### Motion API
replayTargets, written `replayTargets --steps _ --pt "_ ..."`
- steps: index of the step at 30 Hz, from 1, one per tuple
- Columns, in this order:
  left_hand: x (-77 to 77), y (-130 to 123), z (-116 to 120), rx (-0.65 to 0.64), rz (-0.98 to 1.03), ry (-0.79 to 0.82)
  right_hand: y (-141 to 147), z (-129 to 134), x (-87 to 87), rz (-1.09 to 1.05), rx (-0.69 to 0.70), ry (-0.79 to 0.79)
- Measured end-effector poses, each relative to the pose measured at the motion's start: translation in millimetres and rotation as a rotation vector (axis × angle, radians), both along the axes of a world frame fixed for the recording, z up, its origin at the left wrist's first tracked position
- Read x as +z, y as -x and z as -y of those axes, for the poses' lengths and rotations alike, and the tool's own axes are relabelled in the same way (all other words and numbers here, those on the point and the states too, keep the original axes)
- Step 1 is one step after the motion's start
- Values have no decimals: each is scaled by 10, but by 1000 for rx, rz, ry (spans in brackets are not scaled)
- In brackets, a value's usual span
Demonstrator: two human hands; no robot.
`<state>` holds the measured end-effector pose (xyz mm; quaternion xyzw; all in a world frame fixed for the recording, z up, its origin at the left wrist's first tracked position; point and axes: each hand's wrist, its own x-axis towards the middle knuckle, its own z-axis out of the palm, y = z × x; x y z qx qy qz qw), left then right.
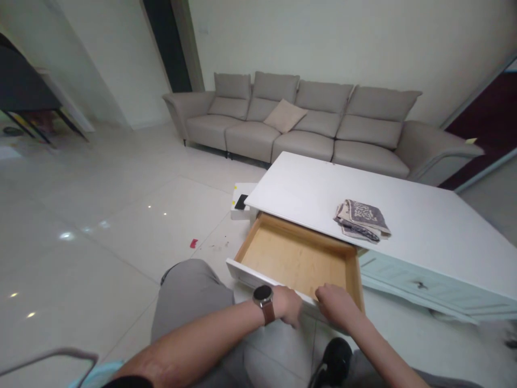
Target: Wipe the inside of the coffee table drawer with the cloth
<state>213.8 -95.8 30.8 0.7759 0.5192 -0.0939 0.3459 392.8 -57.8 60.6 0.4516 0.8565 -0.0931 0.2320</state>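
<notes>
A pulled-out drawer with a bare light-wood inside and a white front panel juts from the white coffee table. My left hand, below a wristwatch with a brown strap, is at the middle of the drawer's front. Its fingers bend down over the outer face, and whatever handle is there is hidden. Near the right end of the same panel, my right hand is closed over the top edge, knuckles toward the drawer's inside. A folded grey-and-beige patterned cloth lies on the tabletop above the drawer.
Behind the table stands a long grey sofa with a beige cushion. A white box with a dark object on it sits by the table's left end. A red scrap lies on the tiles. A second drawer front is closed.
</notes>
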Motion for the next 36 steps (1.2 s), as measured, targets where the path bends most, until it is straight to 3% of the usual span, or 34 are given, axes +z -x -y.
replayTargets --steps 3,5,8,11,14,18,20,24,30,33,36 --pt "387 185 -259 -69 -35 -123 -131 -229 42 -129 -88 92" --pt "479 280 -372 -52 -5 -229 -285 -500 110 -261 -140 24" --pt "385 317 -376 -70 5 -212 -550 -1032 259 -407 -149 -315" --pt "230 249 -247 -115 -33 -97 -717 -1601 393 -372 -181 -564" --pt "182 171 -132 -115 -21 -94 -710 -2074 437 -240 -337 -616" --pt "247 139 -70 -80 -22 -109 -568 -2417 324 -100 -589 -507" --pt "276 132 -51 -50 -24 -106 -516 -2470 226 -84 -643 -468" --pt "272 93 -8 -1 -19 -107 -504 -2462 96 -59 -613 -521" --pt "191 12 39 36 -21 -142 -554 -2393 147 72 -559 -548" --pt "136 -15 67 30 -45 -181 -555 -2222 147 79 -531 -588" --pt "92 -28 98 10 -65 -225 -535 -1886 72 -10 -441 -630"
